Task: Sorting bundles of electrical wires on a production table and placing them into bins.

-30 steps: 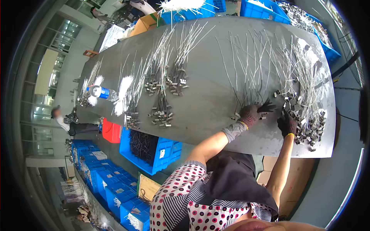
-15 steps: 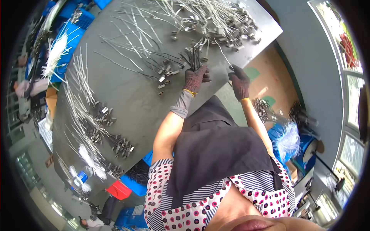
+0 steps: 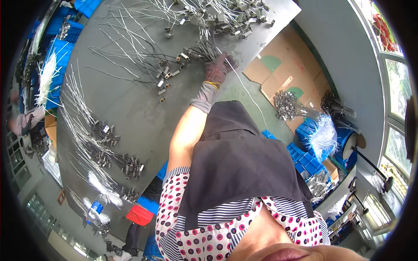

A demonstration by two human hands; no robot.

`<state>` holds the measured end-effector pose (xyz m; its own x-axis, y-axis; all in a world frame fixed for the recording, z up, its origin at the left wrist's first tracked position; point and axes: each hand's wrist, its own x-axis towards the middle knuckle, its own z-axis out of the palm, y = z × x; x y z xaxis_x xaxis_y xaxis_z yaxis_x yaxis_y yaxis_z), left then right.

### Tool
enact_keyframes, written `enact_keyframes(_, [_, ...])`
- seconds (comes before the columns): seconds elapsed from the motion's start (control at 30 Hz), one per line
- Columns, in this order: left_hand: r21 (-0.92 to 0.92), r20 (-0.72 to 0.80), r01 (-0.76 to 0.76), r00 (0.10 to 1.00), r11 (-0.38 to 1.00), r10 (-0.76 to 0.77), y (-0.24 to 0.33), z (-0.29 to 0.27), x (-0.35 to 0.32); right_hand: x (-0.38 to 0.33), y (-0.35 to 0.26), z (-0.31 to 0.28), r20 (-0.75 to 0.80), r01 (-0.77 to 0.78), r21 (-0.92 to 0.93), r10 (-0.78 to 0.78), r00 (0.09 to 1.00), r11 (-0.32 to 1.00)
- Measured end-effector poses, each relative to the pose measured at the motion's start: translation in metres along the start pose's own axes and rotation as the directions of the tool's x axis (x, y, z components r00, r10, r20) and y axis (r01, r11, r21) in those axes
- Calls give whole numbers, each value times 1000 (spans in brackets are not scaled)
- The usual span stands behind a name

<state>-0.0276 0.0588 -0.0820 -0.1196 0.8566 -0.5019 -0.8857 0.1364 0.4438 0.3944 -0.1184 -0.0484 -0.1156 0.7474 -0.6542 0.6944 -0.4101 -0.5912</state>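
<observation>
My left hand [image 3: 219, 68] wears a dark knit glove with a grey cuff and reaches to the far part of the grey table [image 3: 130, 108]. Its fingers are closed on a bundle of thin grey wires with dark ends [image 3: 203, 50]. A single thin white wire [image 3: 250, 93] trails from the hand down toward my body. Loose wires with small metal connectors [image 3: 167, 74] lie just left of the hand. A larger heap of the same wired connectors [image 3: 226, 15] sits beyond it. My right hand does not show; my dark apron [image 3: 235, 156] covers that side.
Rows of wire bundles [image 3: 113, 148] line the table's left part. Flat cardboard [image 3: 278, 74] lies on the floor to the right, with wire bunches [image 3: 287, 106] on it. Blue crates stand at the right [image 3: 311, 161] and upper left [image 3: 65, 43]. A red object [image 3: 139, 215] sits below the table.
The view has swung and moved closer to the table. My right hand, seen beside the left half a second ago, is out of sight now. The left hand stays on the wire bundle.
</observation>
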Motion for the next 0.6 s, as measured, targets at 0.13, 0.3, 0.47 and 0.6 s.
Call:
enact_keyframes(0.13, [-31, 3, -61, 998, 998, 61, 16, 24, -24, -17, 10, -2, -39, -100, 15, 101, 994, 995])
enact_keyframes(0.3, [-10, -119, -265, 958, 964, 262, 40, 53, -46, -20, 14, -5, -47, -122, 22, 123, 991, 992])
enact_keyframes(0.47, [-33, -157, -330, 934, 943, 321, 58, 50, -64, -16, 8, -11, -32, -119, 12, 119, 992, 993])
enact_keyframes(0.6, [-84, -88, -328, 943, 941, 321, 48, 35, -75, -4, -9, -13, -19, -107, -7, 107, 994, 994])
